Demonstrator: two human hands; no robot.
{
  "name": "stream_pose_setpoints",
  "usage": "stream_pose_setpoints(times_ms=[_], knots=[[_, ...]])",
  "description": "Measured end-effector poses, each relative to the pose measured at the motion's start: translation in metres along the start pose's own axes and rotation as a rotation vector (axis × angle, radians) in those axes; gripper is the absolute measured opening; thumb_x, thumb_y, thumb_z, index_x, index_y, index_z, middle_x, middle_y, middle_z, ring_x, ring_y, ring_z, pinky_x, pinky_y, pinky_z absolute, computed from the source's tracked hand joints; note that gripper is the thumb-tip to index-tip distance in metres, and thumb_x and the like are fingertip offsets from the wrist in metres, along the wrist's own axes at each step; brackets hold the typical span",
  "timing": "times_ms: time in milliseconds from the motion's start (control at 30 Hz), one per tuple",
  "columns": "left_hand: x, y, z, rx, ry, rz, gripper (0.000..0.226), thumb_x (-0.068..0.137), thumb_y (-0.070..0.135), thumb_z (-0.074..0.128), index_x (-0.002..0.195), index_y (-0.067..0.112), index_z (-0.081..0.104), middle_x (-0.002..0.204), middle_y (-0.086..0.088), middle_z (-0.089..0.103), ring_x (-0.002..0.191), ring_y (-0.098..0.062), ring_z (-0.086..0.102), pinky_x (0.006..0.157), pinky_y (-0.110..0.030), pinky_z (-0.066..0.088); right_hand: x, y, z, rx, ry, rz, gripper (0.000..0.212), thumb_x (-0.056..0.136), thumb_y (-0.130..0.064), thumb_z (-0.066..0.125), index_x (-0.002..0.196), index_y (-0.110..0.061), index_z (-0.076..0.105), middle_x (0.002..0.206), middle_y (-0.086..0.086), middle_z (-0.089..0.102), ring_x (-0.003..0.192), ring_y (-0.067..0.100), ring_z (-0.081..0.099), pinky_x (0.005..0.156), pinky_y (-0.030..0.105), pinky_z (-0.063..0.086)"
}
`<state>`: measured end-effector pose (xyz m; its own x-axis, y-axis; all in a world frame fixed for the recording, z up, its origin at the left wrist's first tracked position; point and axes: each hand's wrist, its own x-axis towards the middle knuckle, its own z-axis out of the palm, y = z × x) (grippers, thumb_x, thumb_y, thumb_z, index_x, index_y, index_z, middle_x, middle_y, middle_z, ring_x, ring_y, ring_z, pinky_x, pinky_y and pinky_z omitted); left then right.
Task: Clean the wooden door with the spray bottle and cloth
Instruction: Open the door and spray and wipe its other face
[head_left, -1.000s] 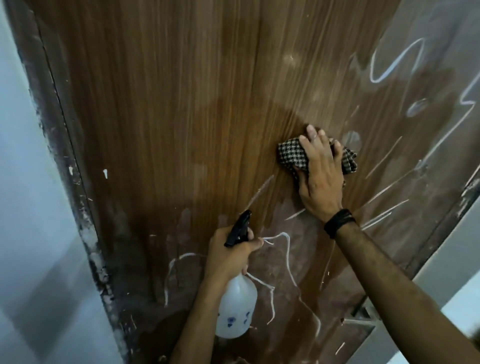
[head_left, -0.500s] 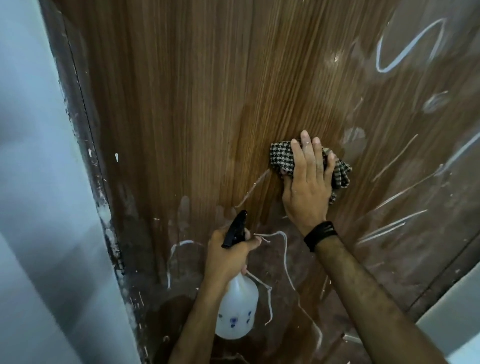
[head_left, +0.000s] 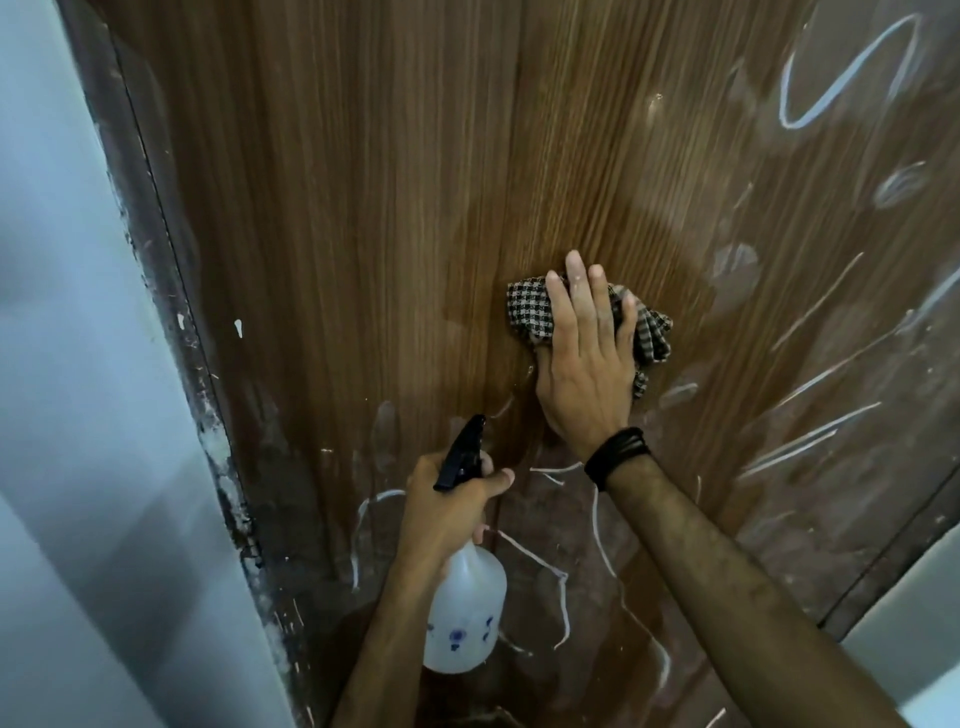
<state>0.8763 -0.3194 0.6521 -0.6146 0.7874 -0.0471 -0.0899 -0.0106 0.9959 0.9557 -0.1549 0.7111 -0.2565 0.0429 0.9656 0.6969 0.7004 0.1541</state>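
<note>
The wooden door (head_left: 395, 197) fills the view, brown with vertical grain and white chalk-like scribbles on its lower and right parts. My right hand (head_left: 587, 358) presses a black-and-white checked cloth (head_left: 530, 306) flat against the door near the middle, fingers straight. Below and to the left, my left hand (head_left: 447, 514) grips the neck of a translucent white spray bottle (head_left: 465, 618) with a black trigger head (head_left: 462, 454); the nozzle points up toward the door. A wet, darker patch surrounds the cloth.
A pale grey wall (head_left: 67, 415) and a chipped, paint-flecked door frame (head_left: 208, 415) run down the left side. A white wall edge (head_left: 904, 623) shows at the lower right. White scribbles (head_left: 841, 78) cover the door's upper right.
My right hand has slid the cloth leftward and a little down across the door. The left hand keeps the spray bottle in about the same place.
</note>
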Motion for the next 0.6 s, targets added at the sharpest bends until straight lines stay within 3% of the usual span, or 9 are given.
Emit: stream_pose_setpoints(times_ms=[100, 300, 400, 600], knots=[[0.006, -0.001, -0.005, -0.013, -0.012, -0.001, 0.016, 0.084, 0.010, 0.079, 0.082, 0.011, 0.063, 0.063, -0.005, 0.056, 0.040, -0.011, 0.044, 0.041, -0.023, 0.039, -0.018, -0.008, 0.006, -0.007, -0.018, -0.057, 0.068, 0.095, -0.006, 0.060, 0.154, -0.010, 0.027, 0.163, 0.009, 0.022, 0.153, 0.024, 0.017, 0.125, 0.049, 0.008], [0.005, -0.002, -0.014, 0.001, -0.078, -0.003, 0.020, 0.085, 0.007, 0.077, 0.075, 0.014, 0.061, 0.056, -0.003, 0.053, 0.038, -0.012, 0.042, 0.041, -0.024, 0.038, -0.104, -0.009, 0.013, -0.047, -0.238, -0.295, 0.082, 0.093, -0.013, 0.064, 0.160, -0.014, 0.016, 0.168, 0.008, 0.009, 0.155, 0.021, 0.007, 0.125, 0.045, 0.002], [0.006, -0.005, -0.020, 0.007, -0.070, -0.019, 0.023, 0.085, 0.007, 0.078, 0.072, 0.015, 0.059, 0.057, -0.003, 0.053, 0.039, -0.012, 0.042, 0.042, -0.025, 0.037, -0.104, -0.001, 0.016, -0.085, -0.099, -0.277, 0.068, 0.094, -0.013, 0.053, 0.155, -0.015, 0.024, 0.161, 0.009, 0.012, 0.149, 0.026, 0.016, 0.126, 0.047, 0.008], [0.007, -0.005, -0.022, 0.006, -0.078, -0.024, 0.021, 0.085, 0.007, 0.078, 0.075, 0.012, 0.060, 0.058, -0.003, 0.052, 0.037, -0.011, 0.042, 0.040, -0.023, 0.037, -0.014, -0.002, 0.014, 0.003, 0.122, -0.074, 0.067, 0.093, 0.006, 0.052, 0.153, -0.009, 0.027, 0.157, 0.009, 0.032, 0.145, 0.028, 0.032, 0.124, 0.049, 0.015]])
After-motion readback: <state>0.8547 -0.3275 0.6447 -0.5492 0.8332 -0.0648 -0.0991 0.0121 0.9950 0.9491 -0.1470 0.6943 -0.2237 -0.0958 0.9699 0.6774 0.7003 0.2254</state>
